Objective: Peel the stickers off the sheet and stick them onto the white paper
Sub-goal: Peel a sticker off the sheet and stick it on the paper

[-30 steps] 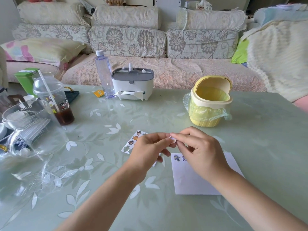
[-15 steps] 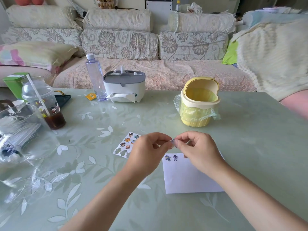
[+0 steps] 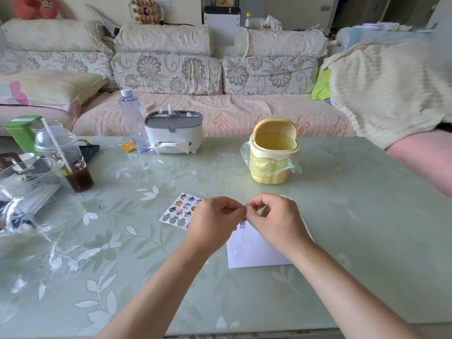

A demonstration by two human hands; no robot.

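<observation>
Green glass worktop (image 3: 354,216) with a white leaf pattern carries a small yellow plastic bin (image 3: 271,155), its lid raised. On the near side of the bin, the left hand (image 3: 215,223) and right hand (image 3: 274,221) meet fingertip to fingertip, each grip pinching one tiny sticker (image 3: 243,210), too small to make out. Below them lies the white paper rectangle (image 3: 249,253), bearing a small purple sticker (image 3: 242,225) at its far edge. Near-left of the bin, the cartoon sticker sheet (image 3: 179,211) lies flat, partly hidden by the left hand.
</observation>
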